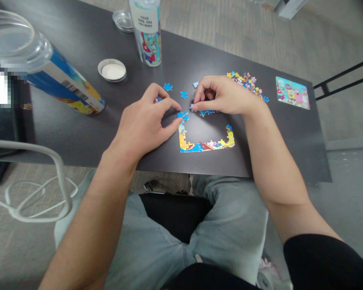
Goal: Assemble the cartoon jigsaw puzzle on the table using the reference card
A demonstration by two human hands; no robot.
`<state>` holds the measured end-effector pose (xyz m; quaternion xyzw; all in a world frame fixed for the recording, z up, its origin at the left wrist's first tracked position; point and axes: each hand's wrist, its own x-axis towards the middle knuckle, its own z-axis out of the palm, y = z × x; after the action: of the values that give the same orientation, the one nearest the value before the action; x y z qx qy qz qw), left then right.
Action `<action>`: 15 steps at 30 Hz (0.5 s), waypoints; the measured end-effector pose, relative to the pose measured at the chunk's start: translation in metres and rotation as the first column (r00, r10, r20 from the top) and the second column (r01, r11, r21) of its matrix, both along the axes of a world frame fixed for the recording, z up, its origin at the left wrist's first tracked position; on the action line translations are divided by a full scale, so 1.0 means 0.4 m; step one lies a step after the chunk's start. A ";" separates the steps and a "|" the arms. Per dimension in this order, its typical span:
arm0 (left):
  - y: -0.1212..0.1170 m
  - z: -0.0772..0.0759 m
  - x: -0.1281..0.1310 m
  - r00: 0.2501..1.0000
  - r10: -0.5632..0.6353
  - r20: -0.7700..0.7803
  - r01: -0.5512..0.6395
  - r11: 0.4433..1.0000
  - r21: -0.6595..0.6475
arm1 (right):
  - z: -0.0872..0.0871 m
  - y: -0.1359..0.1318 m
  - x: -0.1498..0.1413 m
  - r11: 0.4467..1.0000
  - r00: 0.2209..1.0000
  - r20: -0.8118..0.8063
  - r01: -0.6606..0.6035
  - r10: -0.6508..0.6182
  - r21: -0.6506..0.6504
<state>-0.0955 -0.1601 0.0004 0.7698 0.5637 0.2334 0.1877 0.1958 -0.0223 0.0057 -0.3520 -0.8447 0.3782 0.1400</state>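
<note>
A partly joined jigsaw puzzle border (199, 147) lies on the dark table, its left, bottom and lower right edges linked. Beside its upper left corner is my left hand (145, 121), with thumb and forefinger apart around the blue corner pieces (183, 116). My right hand (219, 94) pinches a blue puzzle piece (193, 107) between thumb and fingers just right of that corner. Under this hand runs a strip of blue pieces (207, 112), partly hidden. Loose blue pieces (184, 94) lie beyond the hands, one of them (167, 86) farther left.
A heap of mixed puzzle pieces (248, 82) lies behind my right hand, with a picture card (292, 93) farther right. Two clear printed canisters (151, 44) (75, 86) stand at the back and left, near two round lids (111, 71) (123, 21). A white cable (60, 173) hangs at left.
</note>
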 end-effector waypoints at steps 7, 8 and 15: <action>0.003 -0.002 -0.006 0.999 -0.022 0.032 0.021 0.999 0.037 | 0.047 0.005 0.045 0.995 0.995 0.011 0.099 -0.099 0.008; 0.004 -0.004 -0.006 0.999 -0.020 0.030 0.019 0.999 0.037 | 0.056 0.006 0.055 0.997 0.996 0.035 0.083 -0.083 0.006; 0.006 -0.016 -0.006 1.000 -0.008 0.021 0.007 0.998 0.060 | 0.062 0.020 0.093 0.996 0.986 0.164 0.030 -0.015 -0.089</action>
<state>-0.0979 -0.1576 -0.0060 0.7747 0.5515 0.2574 0.1714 0.2330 -0.0143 0.0304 -0.3975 -0.8310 0.3847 0.0584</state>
